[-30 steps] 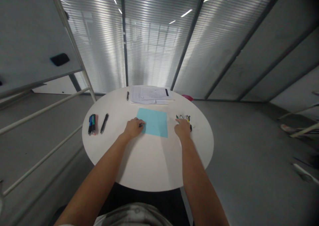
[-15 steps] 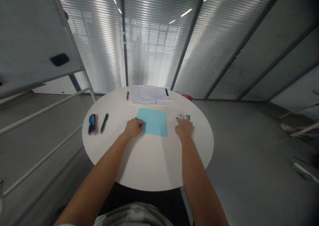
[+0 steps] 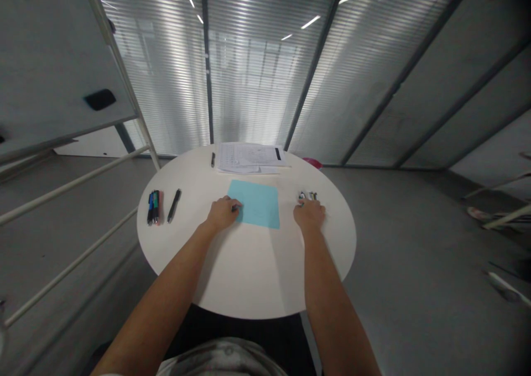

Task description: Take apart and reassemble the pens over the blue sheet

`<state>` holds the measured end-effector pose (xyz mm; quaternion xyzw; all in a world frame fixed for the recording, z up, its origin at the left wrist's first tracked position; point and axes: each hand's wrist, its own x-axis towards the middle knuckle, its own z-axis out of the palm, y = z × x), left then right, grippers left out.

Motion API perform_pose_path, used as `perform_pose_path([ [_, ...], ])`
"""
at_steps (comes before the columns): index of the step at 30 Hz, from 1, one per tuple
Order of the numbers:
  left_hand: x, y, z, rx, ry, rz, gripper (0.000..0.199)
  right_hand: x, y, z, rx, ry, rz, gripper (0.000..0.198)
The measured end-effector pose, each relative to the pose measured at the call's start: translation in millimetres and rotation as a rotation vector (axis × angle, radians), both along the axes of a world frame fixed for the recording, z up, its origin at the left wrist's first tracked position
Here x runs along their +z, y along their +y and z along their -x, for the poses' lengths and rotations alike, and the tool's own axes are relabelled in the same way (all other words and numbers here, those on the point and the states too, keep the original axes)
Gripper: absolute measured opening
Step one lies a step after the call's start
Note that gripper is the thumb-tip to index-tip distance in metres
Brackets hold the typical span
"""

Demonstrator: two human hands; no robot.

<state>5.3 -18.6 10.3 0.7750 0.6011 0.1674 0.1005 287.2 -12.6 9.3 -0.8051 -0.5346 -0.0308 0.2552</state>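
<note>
A light blue sheet (image 3: 259, 202) lies on the round white table in front of me. My left hand (image 3: 222, 214) rests at its left edge, fingers closed around a small dark object (image 3: 235, 207) whose kind is too small to make out. To the right of the sheet, my right hand (image 3: 309, 214) is down on the table with its fingers curled. Just beyond those fingertips sits a row of small dark, white and yellowish items (image 3: 307, 195), partly covered by the hand. What the right fingers pinch, if anything, is hidden.
Several pens (image 3: 153, 207) lie side by side at the table's left, with a single black pen (image 3: 174, 205) beside them. Printed papers (image 3: 249, 158) and a short dark pen (image 3: 213, 160) are at the far edge. A whiteboard frame (image 3: 143, 130) stands left.
My right hand has shifted slightly right and toward me. A dark tip that stuck out left of its fingers no longer shows there. My left hand has barely moved.
</note>
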Motion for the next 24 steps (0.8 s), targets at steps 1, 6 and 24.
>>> perform_pose_path([
  [1, 0.3, -0.2, 0.0, 0.001, -0.001, 0.001, 0.032, 1.8, 0.5, 1.9, 0.003, 0.008, -0.030, 0.036],
  [6, 1.2, -0.5, -0.6, 0.003, -0.013, -0.006, 0.032, 12.2, 1.6, 22.0, 0.207, 0.079, -0.208, 0.034],
  [24, 12.9, -5.4, 11.8, 0.593, -0.036, -0.149, 0.032, 4.3, -14.9, 66.8, 0.724, 0.109, 0.203, 0.024],
])
